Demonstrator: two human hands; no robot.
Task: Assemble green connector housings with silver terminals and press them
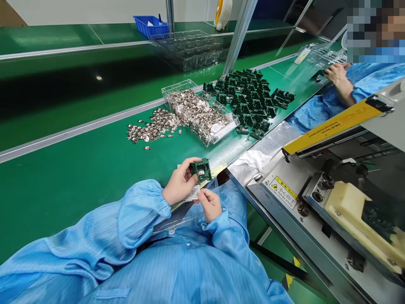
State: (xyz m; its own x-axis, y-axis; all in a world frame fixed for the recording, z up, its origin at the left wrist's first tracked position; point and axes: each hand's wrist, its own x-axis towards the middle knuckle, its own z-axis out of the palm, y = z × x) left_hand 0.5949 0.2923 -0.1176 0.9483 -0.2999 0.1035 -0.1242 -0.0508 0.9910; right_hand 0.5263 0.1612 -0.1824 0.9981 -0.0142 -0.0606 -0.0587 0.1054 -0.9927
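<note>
My left hand grips a dark green plastic part with a square opening, thumb in front and fingers behind. Just below it my right hand is closed, thumb and forefinger pinched together. Whatever may be between those fingertips is too small to make out. They are right beside a pale sheet with fine rows on it, partly covered by my left hand. Beyond my hands, a clear plastic box holds a heap of small silvery metal pieces. More such loose pieces lie spilled at its left.
Many dark green parts are piled behind the box. A machine with a yellow bar borders the bench at right. Another person's hand works at far right. Clear trays and a blue bin stand behind.
</note>
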